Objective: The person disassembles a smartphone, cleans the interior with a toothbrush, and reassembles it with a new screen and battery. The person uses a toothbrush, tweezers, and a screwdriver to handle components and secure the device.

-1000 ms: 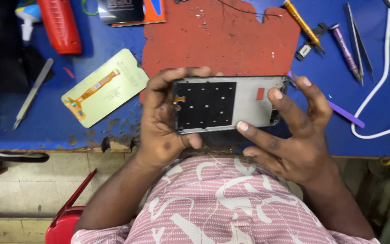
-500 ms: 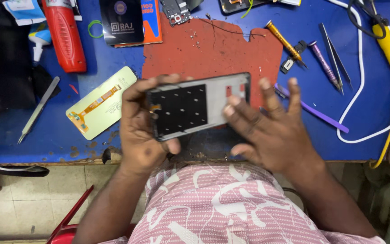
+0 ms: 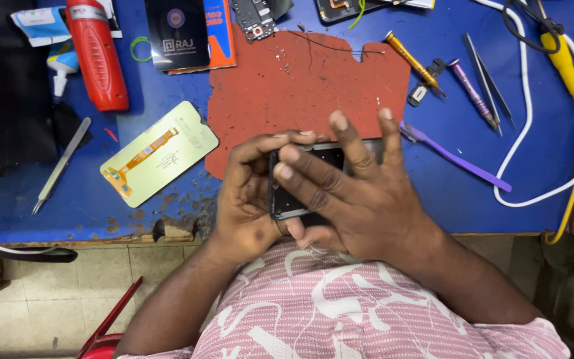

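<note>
We've got the phone frame clamped in our left hand, right hand gripping across it, over the red mat on the blue counter.

**One head camera, looking straight down**

The single view comes from a camera worn on the person's head and faces almost vertically down. It sits close above the left hand and right hand, which fill the centre of the frame. The blue workbench spans the upper two thirds; the person's pink patterned shirt and the tiled floor occupy the bottom edge.
</note>
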